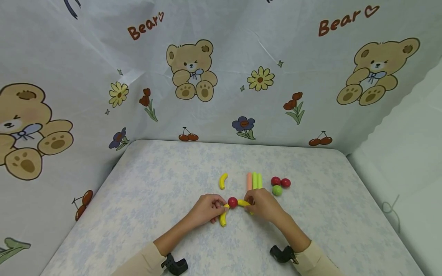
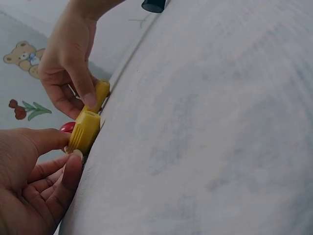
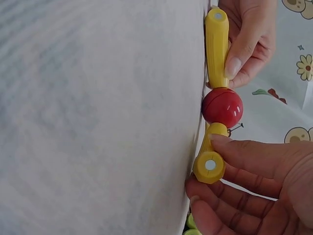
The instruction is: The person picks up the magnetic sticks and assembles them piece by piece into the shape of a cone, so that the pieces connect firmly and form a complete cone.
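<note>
My left hand [image 1: 208, 208] pinches a yellow curved piece [image 1: 223, 219], shaped like a small banana, between thumb and fingers. A second yellow curved piece [image 1: 243, 203] is pinched by my right hand [image 1: 263, 205]. Between them on the table sits a shiny red ball [image 1: 233, 202]. In the right wrist view the red ball [image 3: 223, 106] touches, or nearly touches, an end of each yellow piece. A pale round disc shows in the end face of the nearer yellow piece [image 3: 209, 166]. In the left wrist view the red ball [image 2: 67, 127] is mostly hidden.
A third yellow curved piece [image 1: 223, 181] lies beyond my hands. Behind my right hand are an orange stick [image 1: 249, 181] and two light green sticks [image 1: 257, 180]. Two red balls [image 1: 280, 182] and a green ball [image 1: 277, 190] lie to the right. A bear-print cloth [image 1: 221, 115] hangs behind the table.
</note>
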`<state>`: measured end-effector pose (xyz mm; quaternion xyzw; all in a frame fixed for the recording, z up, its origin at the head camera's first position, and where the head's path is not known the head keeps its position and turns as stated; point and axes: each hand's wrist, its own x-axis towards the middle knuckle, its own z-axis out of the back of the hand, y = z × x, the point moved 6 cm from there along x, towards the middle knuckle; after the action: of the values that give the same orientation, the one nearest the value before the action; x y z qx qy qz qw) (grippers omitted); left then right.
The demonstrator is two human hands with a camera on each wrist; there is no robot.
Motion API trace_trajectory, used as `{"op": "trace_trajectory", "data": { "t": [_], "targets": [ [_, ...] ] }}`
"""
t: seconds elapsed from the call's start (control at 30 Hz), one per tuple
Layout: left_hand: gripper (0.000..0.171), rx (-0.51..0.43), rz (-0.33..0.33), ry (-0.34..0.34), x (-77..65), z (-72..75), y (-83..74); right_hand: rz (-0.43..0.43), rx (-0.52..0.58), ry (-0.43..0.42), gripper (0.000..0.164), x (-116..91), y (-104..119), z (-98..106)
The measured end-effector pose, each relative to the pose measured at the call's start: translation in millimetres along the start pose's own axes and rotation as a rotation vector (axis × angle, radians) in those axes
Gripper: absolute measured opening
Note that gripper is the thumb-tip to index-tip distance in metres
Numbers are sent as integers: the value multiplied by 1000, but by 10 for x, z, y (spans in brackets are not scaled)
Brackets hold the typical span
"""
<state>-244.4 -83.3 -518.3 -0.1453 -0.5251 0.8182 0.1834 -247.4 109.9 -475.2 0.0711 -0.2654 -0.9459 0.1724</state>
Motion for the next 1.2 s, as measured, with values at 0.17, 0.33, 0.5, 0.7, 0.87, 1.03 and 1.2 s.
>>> {"op": "trace_trajectory", "data": {
  "t": [0.17, 0.33, 0.5, 0.7, 0.87, 1.03, 1.2],
  "targets": [
    [9, 16, 1, 3, 3, -6, 0, 3, -3, -3, 16, -15, 9, -2],
    [13, 31, -9, 10, 6, -2, -1, 40, -6, -12, 16, -20, 35, 8],
    [14, -2, -6, 9, 25, 7, 25, -3, -21, 10, 19, -26, 11, 33],
    [24, -14, -9, 14, 48, 14, 66, -103, -3, 91, 18, -56, -48, 36],
    [32, -53, -20, 35, 55, 2, 110, -89, 19, 75, 16, -30, -43, 37],
    [29, -90, -45, 43, 57, -6, 136, -75, 41, 45, 18, -16, -41, 53],
    [24, -100, -62, 44, 64, -14, 149, -50, 49, 28, 21, -7, -44, 55]
  ]
}}
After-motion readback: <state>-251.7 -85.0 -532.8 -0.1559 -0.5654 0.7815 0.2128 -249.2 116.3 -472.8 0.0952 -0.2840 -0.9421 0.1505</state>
